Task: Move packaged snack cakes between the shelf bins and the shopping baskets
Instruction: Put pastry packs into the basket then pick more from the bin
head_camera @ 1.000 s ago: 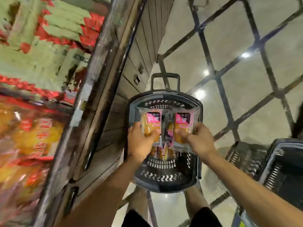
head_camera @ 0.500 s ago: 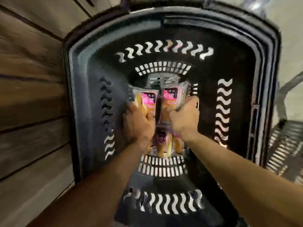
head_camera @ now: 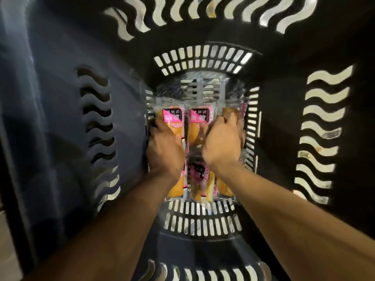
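Dark slotted shopping basket [head_camera: 60,118] filling the view, both hands deep inside, left hand [head_camera: 164,151] gripping left snack cake pack [head_camera: 172,120], right hand [head_camera: 223,145] gripping right snack cake pack [head_camera: 199,122], clear wrappers, golden cakes, long axes running away from the viewer, pink-black labels unreadable, more packs [head_camera: 197,179] lying on the basket floor beneath.

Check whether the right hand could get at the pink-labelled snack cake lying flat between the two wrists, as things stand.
Probably not right away: the right hand is curled round another snack cake pack. The pink-labelled cake lies uncovered on the basket floor just below its wrist, so once it lets go, the way looks free.
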